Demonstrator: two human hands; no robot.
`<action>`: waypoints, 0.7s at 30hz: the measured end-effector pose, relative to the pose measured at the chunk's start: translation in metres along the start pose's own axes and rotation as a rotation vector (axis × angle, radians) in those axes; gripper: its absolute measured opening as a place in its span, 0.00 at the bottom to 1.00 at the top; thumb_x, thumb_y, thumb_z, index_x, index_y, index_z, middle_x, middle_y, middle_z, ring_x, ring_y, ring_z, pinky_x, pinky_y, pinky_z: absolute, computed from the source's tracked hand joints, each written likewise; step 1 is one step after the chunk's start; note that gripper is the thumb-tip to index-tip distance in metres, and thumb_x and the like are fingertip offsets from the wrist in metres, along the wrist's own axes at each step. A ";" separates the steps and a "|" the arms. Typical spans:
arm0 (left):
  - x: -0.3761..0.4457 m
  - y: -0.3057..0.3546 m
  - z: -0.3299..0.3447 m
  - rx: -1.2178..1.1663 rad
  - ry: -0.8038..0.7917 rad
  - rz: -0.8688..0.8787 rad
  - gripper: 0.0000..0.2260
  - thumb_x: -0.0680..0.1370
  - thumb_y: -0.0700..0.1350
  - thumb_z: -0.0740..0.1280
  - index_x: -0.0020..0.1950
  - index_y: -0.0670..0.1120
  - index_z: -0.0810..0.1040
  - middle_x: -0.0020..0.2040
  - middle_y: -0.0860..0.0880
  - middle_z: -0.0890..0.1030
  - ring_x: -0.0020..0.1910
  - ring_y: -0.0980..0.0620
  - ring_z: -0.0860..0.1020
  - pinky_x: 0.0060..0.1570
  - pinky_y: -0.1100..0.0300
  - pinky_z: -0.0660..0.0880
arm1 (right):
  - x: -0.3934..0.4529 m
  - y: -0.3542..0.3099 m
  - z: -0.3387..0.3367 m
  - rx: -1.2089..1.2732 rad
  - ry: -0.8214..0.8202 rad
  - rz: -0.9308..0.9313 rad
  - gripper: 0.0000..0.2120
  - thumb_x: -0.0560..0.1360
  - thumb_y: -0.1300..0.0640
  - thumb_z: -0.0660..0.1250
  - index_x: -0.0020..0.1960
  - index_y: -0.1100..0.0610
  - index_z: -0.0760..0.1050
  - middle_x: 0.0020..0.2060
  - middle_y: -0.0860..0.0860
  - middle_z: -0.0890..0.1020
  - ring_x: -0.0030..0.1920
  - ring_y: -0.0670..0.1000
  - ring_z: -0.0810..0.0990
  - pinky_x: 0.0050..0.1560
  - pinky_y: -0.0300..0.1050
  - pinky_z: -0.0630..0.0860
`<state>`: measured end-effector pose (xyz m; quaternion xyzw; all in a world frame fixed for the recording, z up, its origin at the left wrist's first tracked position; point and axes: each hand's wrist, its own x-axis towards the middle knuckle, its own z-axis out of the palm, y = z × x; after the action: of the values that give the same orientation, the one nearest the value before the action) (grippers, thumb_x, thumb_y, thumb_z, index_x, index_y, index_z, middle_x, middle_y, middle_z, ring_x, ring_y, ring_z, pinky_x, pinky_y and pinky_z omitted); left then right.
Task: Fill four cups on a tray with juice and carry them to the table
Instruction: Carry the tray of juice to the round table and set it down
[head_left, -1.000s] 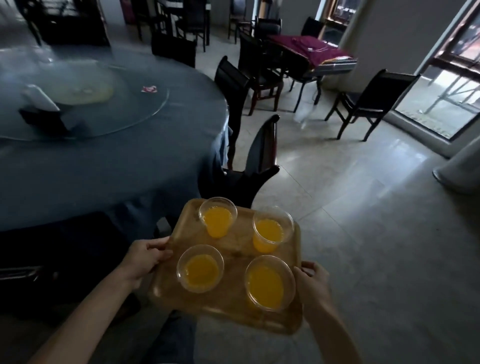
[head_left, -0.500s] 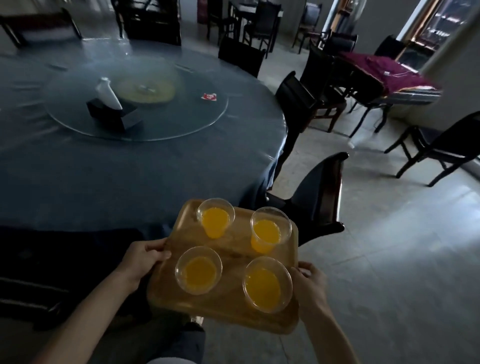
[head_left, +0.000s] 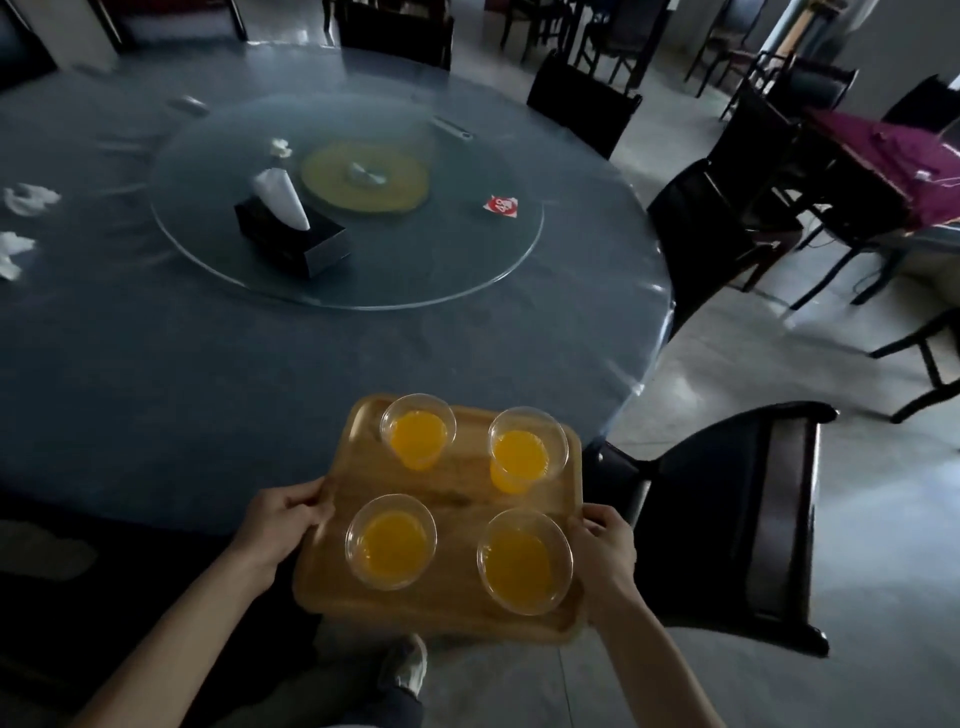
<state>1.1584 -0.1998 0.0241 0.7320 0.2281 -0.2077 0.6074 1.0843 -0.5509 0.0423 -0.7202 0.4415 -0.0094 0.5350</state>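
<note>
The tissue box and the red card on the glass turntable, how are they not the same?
The tissue box is black and blocky, standing up off the glass turntable; the red card is thin and lies flat. The tissue box has a white tissue poking out of its top; the red card has white marks too small to read. The box is left of the yellow centre, the card right. Both rest on the turntable.

Four cups (head_left: 392, 542) on tray (head_left: 467, 493), seemingly before table (head_left: 208, 389)

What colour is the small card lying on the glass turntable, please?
The card is red with white markings, seen in the head view.
</note>
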 end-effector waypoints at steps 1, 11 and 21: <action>0.009 0.002 -0.003 -0.009 0.015 -0.010 0.18 0.77 0.33 0.73 0.66 0.45 0.82 0.51 0.54 0.85 0.49 0.58 0.80 0.50 0.61 0.75 | 0.008 -0.008 0.010 -0.018 -0.009 -0.009 0.09 0.80 0.62 0.67 0.58 0.53 0.78 0.48 0.53 0.85 0.48 0.53 0.85 0.50 0.55 0.85; 0.087 0.005 -0.029 -0.086 0.142 -0.111 0.19 0.77 0.33 0.72 0.66 0.48 0.82 0.63 0.48 0.84 0.58 0.50 0.81 0.59 0.56 0.76 | 0.077 -0.060 0.102 -0.194 -0.114 -0.047 0.11 0.79 0.61 0.67 0.60 0.54 0.77 0.51 0.53 0.84 0.49 0.53 0.84 0.42 0.46 0.80; 0.132 -0.001 -0.032 -0.075 0.194 -0.136 0.19 0.79 0.34 0.71 0.68 0.47 0.81 0.66 0.48 0.83 0.60 0.51 0.80 0.59 0.56 0.76 | 0.119 -0.069 0.155 -0.277 -0.131 -0.022 0.11 0.80 0.60 0.69 0.62 0.54 0.77 0.54 0.53 0.84 0.48 0.52 0.84 0.37 0.42 0.79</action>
<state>1.2660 -0.1569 -0.0476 0.7083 0.3425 -0.1678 0.5940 1.2754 -0.5067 -0.0244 -0.7910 0.3949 0.0928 0.4579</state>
